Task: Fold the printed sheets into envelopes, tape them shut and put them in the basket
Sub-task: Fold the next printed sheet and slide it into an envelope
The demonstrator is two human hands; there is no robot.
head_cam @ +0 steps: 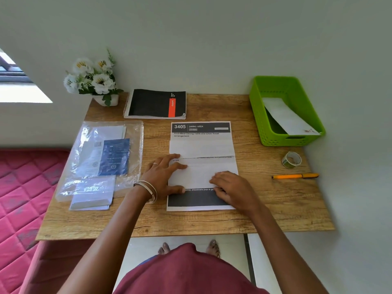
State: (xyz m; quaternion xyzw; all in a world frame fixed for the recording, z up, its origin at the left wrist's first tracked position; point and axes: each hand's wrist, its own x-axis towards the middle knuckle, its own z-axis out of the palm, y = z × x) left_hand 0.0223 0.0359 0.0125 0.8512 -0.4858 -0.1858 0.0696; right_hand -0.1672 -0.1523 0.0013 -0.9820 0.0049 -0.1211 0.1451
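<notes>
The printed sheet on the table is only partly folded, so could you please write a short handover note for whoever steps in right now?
Left hand: fingers spread flat, pressing the folded flap of the printed sheet at its left edge.
Right hand: fingers curled down on the same fold, right side; whether it pinches the paper is unclear.
Green basket, far right, holds one finished envelope.
Tape roll and pen lie right of the sheet.
Done: one envelope. Left: finish folding, tape shut, drop in basket.
</notes>
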